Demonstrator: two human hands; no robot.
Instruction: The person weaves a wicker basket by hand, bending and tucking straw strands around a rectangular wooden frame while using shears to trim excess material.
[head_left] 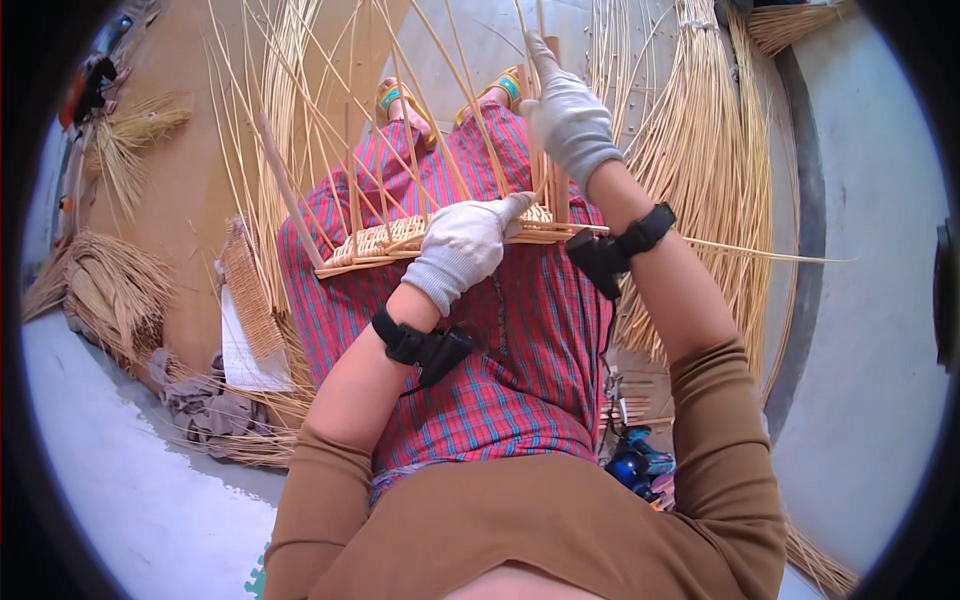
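Observation:
A half-woven piece of pale cane (376, 240), with tall upright reeds and thicker sticks, rests across my lap on red checked cloth (525, 400). My left hand (462, 245), in a light knitted glove, is closed on its woven band right of the middle, thumb pointing right. My right hand (568, 125), gloved too, is raised at the piece's right end among the uprights, index finger stretched upward and the others curled on an upright reed; the exact grip is partly hidden. A long loose strand (760, 250) runs out to the right from the band.
Long reed bundles (700, 170) lie on the right, more (110, 290) on the left. A woven mat (250, 285) over a white sheet, crumpled grey cloth (200, 400) and my sandalled feet (405, 105) are around the piece. Small dark items (635, 465) sit by my right hip.

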